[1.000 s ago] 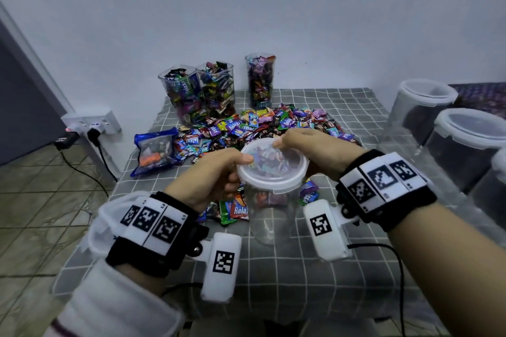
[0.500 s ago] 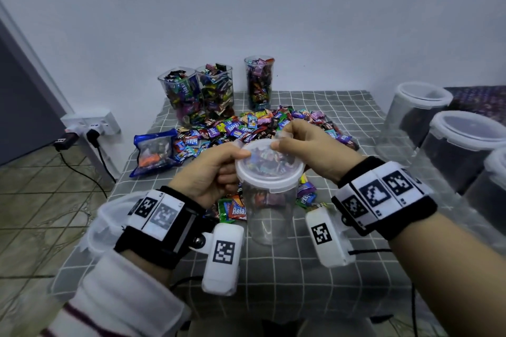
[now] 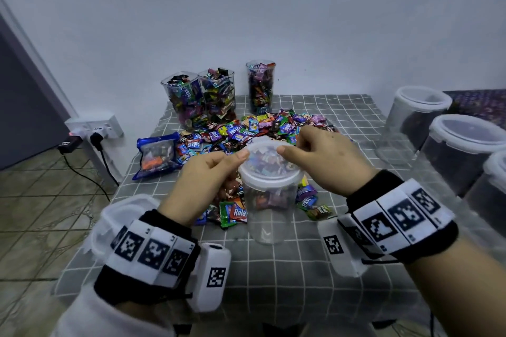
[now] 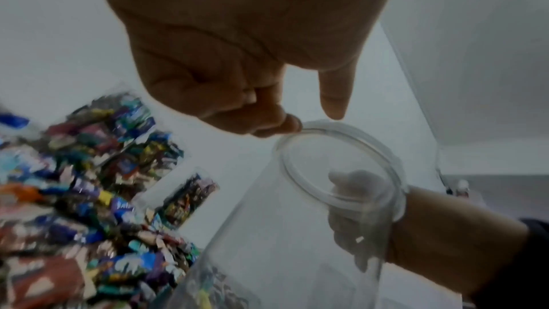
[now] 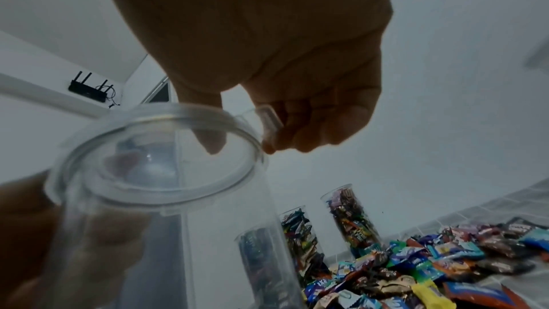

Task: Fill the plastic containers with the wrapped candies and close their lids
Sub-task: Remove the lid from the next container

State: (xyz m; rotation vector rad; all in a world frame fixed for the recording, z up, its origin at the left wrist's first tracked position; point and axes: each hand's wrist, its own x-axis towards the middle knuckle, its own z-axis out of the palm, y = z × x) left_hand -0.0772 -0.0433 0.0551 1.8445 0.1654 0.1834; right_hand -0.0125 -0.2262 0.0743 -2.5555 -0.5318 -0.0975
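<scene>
A clear plastic container (image 3: 269, 216) stands upright on the checked cloth in front of me, with its translucent lid (image 3: 269, 165) on top. The wrist views show no candies inside it. My left hand (image 3: 232, 159) pinches the lid's left rim, thumb on top and fingers curled below. My right hand (image 3: 294, 143) holds the far right rim; in the right wrist view its fingers curl round a lid flap (image 5: 268, 123) and the thumb lies over the lid. Behind the container spreads the pile of wrapped candies (image 3: 246, 131).
Three open containers full of candies (image 3: 219, 96) stand at the table's back. A blue bag (image 3: 157, 154) lies left of the pile. Lidded clear containers (image 3: 416, 123) line the right side; another lidded one (image 3: 120, 216) sits under my left wrist. A power strip (image 3: 93, 128) hangs at left.
Both hands have stayed on the lid. The right hand has slid from the lid's side toward its far rim and now holds a flap. The container has not moved.
</scene>
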